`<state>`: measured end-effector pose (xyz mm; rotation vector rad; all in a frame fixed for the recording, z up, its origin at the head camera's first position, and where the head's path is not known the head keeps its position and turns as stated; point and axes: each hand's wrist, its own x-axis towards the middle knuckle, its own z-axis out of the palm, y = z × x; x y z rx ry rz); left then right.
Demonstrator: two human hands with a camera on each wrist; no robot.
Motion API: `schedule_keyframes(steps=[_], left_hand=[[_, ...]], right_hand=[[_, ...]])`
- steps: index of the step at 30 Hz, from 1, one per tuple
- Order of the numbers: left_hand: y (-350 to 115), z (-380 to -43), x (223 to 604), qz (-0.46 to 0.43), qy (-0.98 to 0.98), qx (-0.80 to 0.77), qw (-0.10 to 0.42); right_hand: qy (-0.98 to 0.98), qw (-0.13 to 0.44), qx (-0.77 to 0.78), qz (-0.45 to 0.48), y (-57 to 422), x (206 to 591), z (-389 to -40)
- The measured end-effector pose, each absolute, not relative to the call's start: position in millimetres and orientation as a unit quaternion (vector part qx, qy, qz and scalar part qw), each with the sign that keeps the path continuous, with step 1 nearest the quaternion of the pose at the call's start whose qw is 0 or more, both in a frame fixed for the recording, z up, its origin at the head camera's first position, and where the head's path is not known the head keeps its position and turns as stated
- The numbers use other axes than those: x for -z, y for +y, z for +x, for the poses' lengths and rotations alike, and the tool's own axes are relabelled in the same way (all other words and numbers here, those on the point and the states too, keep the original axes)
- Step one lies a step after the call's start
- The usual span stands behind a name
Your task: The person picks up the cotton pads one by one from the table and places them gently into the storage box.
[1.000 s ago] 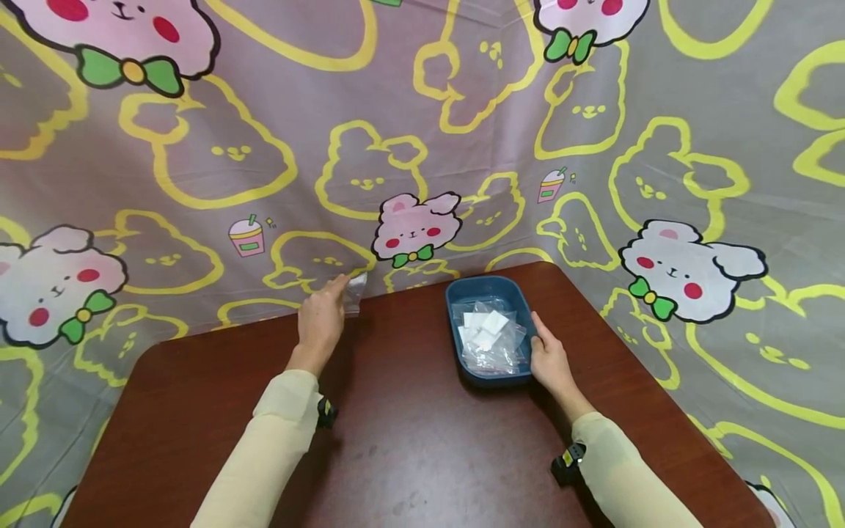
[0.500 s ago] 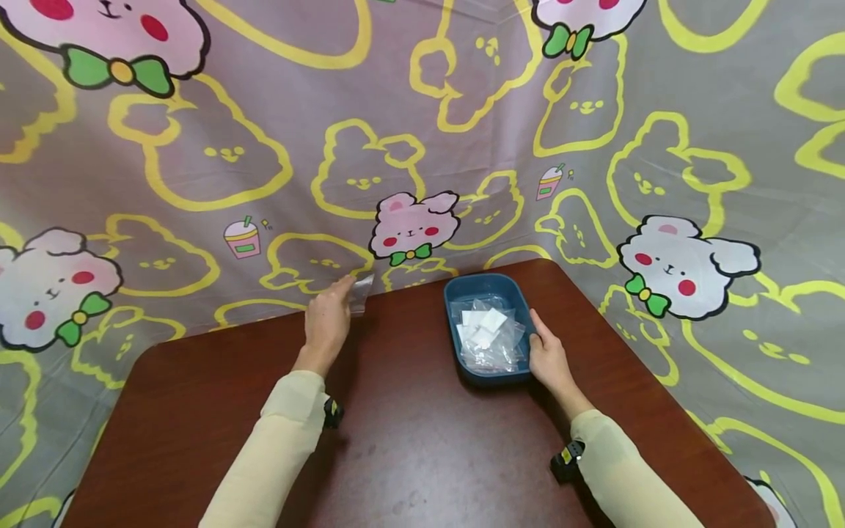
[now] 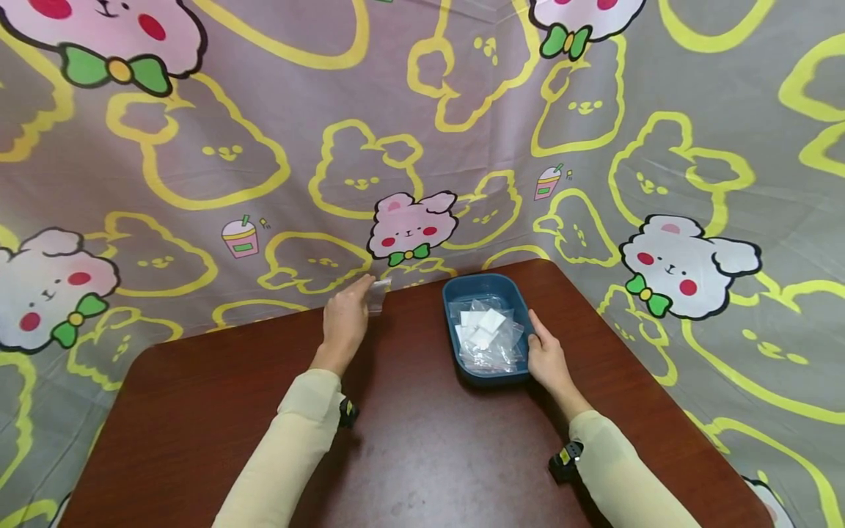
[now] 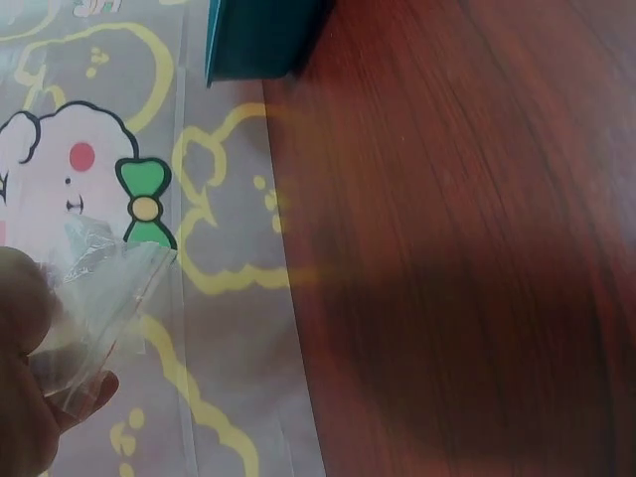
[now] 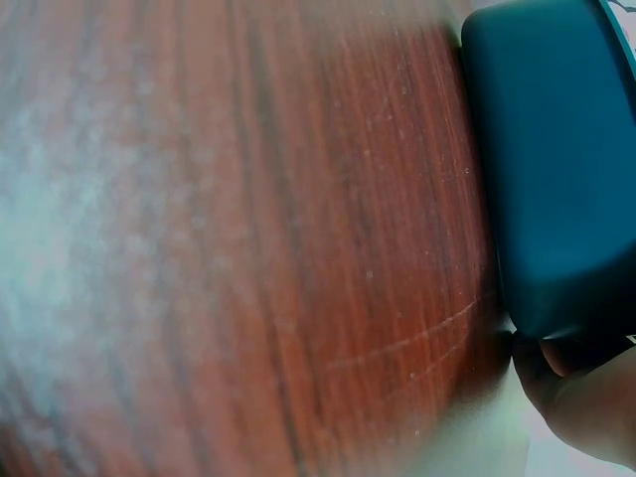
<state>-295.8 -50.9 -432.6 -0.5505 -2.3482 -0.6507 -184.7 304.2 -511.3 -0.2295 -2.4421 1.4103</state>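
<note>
My left hand (image 3: 346, 319) pinches a small clear zip bag (image 3: 378, 297) above the table's back edge, left of the bin. In the left wrist view, the bag (image 4: 109, 298) sticks out between thumb and fingers, its seal line showing reddish. A dark blue plastic bin (image 3: 485, 281) with rounded corners rests toward the back right of the table. Several clear zip bags (image 3: 491, 357) lie piled in it, with white squares (image 3: 491, 320) among them. My right hand (image 3: 550, 364) grips the bin's right wall; in the right wrist view its fingers (image 5: 596, 407) are at the bin's corner.
The brown wooden table (image 3: 409, 455) has rounded back corners. Right behind it and along its right side hangs a cloth backdrop (image 3: 462, 161) printed with rabbits and yellow outlines. A small black camera sits on each wrist, over pale sleeves (image 3: 290, 440).
My left hand has moved to the right with the zip bag, closer to the bin. The right hand and the bin have stayed in place.
</note>
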Motion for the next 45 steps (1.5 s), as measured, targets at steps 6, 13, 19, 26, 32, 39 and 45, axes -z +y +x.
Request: schedule_keyframes(steps=[6, 13, 19, 26, 32, 39, 45], left_hand=[[-33.3, -293.3, 433.0, -0.221, -0.891, 0.257, 0.302], [-12.7, -289.8, 432.8, -0.238, -0.883, 0.27, 0.302], [4.0, -288.4, 430.9, -0.249, -0.881, 0.279, 0.289], [25.2, -285.5, 427.0, -0.259, -0.884, 0.275, 0.276], [43.8, -281.6, 420.7, -0.276, -0.883, 0.278, 0.26], [67.0, -279.5, 419.2, -0.295, -0.882, 0.258, 0.262], [84.7, -273.5, 416.9, -0.304, -0.884, 0.258, 0.245]], right_hand=[[-0.854, 0.146, -0.491, -0.088, 304.0, 513.6, -181.9], [-0.856, 0.137, -0.49, -0.091, 303.2, 515.1, -180.6], [-0.855, 0.133, -0.492, -0.094, 302.5, 513.5, -180.2], [-0.855, 0.127, -0.495, -0.092, 301.9, 510.8, -180.9], [-0.855, 0.128, -0.494, -0.09, 302.7, 508.1, -182.0], [-0.854, 0.125, -0.497, -0.09, 304.7, 508.3, -183.2], [-0.854, 0.121, -0.498, -0.088, 305.8, 509.9, -183.6]])
